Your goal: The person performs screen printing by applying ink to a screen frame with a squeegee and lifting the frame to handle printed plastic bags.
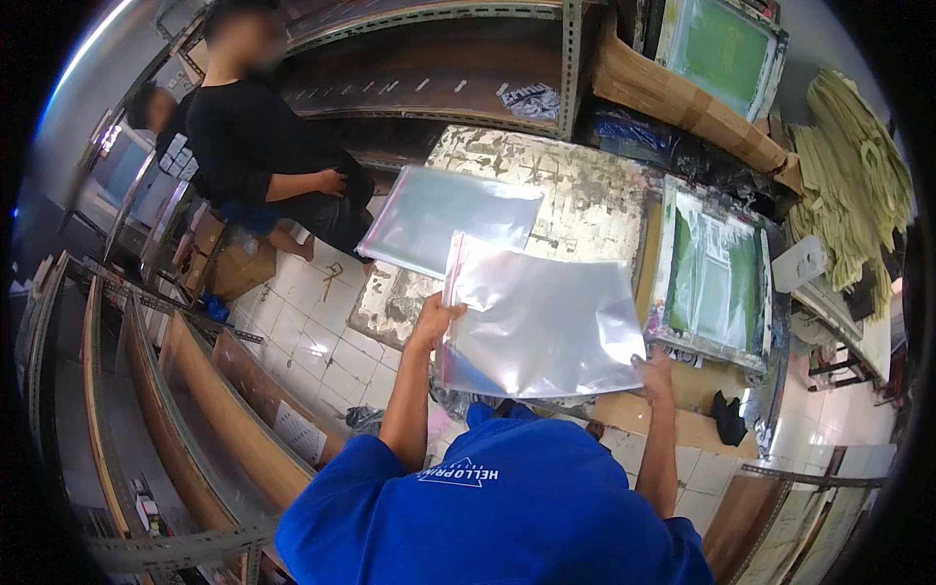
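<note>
Between my two hands I hold a stack of clear plastic bags (546, 322), shiny and roughly level, with a reddish strip down the left edge. My left hand (436, 320) is closed on the left edge, thumb on top. At the lower right corner, my right hand (655, 374) grips the bags, its fingers partly hidden. Just beyond lies another stack of clear bags (453, 219) on a paint-stained table (585, 185); the held bags overlap its near edge in view.
A green screen-printing frame (710, 278) lies right of the table, near a black cloth (727, 417). Another green frame (717, 54) stands in a cardboard box (673, 88). Yellowish cloths (843, 166) hang at the right. Wooden racks (210, 380) fill the left; two people (263, 136) are beyond.
</note>
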Demonstrator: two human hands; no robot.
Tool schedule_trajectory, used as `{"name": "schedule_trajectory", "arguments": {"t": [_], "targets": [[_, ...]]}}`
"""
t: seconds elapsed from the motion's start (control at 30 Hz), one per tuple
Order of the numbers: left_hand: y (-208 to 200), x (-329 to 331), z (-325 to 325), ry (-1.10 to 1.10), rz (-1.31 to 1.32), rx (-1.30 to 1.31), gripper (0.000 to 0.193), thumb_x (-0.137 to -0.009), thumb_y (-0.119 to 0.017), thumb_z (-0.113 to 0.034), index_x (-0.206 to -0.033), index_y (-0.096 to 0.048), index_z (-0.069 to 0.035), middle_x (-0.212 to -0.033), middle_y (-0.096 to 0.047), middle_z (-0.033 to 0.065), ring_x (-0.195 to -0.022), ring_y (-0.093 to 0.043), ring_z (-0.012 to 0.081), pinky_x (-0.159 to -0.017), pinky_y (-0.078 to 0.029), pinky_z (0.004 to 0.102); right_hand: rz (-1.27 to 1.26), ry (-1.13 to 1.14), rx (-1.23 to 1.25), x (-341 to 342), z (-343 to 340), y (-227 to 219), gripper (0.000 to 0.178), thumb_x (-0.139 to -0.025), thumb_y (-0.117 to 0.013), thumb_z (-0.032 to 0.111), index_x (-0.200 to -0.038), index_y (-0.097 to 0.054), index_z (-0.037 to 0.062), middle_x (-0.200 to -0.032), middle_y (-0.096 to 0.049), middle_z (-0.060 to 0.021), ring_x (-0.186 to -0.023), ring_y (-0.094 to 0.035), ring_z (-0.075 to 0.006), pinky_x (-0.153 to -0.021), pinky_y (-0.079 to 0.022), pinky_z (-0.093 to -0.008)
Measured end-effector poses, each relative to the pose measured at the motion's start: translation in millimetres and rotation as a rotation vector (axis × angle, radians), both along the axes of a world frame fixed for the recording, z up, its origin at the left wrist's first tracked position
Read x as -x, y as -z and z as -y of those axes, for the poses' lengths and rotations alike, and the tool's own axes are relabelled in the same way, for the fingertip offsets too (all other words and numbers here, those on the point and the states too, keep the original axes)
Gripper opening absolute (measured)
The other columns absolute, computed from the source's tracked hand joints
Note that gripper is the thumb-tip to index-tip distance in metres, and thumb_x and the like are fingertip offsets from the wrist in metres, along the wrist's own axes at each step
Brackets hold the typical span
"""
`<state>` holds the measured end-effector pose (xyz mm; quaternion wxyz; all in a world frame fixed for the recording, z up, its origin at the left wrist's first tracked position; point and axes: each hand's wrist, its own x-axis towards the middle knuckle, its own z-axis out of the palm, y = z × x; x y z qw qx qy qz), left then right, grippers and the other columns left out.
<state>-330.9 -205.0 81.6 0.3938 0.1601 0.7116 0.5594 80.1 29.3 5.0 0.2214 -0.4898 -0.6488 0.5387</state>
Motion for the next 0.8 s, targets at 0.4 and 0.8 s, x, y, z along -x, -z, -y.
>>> {"name": "schedule_trajectory", "arguments": {"t": [0.4,0.8], "targets": [[-5,-49,59,-0.142,-0.003,0.142,0.024,-0.082,-0.076,-0.012,-0.101,-0.065,-0.001,-0.089,-0.066,0.0046,-0.078,-0.06,0.0158,-0.072,-0.048,0.0309,-0.02,-0.177,-0.112,-18,-4,-8,0.079,-0.08,-0.075,0.005,-0.15,-0.038,-0.0023,-0.132,-0.061,-0.0235,-0.118,-0.059,-0.0268,-0.103,-0.044,-0.033],[-5,-73,59,-0.192,-0.023,0.148,0.024,-0.085,-0.074,-0.011,-0.103,-0.066,0.004,-0.087,-0.067,0.0061,-0.077,-0.062,0.0165,-0.073,-0.049,0.0326,0.029,-0.216,-0.003,-18,-9,-90,0.087,-0.083,-0.074,0.006,-0.154,-0.026,-0.0059,-0.082,-0.062,-0.013,-0.068,-0.054,-0.016,-0.065,-0.048,-0.032]]}}
